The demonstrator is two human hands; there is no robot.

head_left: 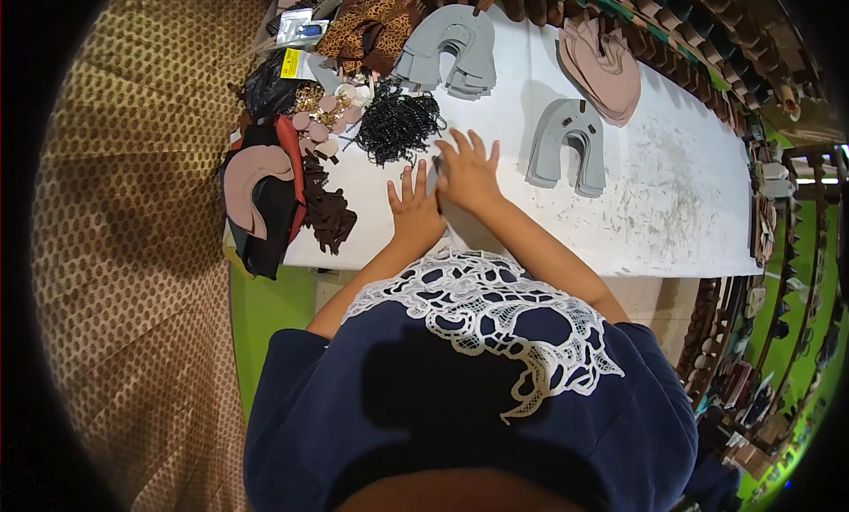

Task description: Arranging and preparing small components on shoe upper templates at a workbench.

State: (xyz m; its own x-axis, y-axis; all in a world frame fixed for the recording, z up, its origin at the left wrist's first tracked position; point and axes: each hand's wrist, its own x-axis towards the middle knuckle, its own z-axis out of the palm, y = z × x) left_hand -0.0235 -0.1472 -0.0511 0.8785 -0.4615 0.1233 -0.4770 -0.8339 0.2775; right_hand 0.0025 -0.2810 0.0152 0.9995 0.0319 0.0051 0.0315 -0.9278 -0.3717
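Note:
My left hand [416,209] lies on the white tabletop [478,220] near its front edge, fingers stretched out and apart. Right beside it, my right hand [470,173] rests with its fingers spread and its thumb side close to the left hand. Neither hand visibly holds anything. Just beyond the fingertips is a tangled heap of black braided-looking strips [398,123]. To the right of my hands sits a stack of grey U-shaped pieces [546,149]. Whatever lies under the palms is hidden.
Another grey U-shaped stack [424,57] and pink curved pieces [610,83] lie farther back. At left are pink discs [319,132], dark brown strips [329,216] and a pink curved piece [243,180] on dark material. Shoe racks [685,34] border the far right; a patterned curtain [141,202] hangs left.

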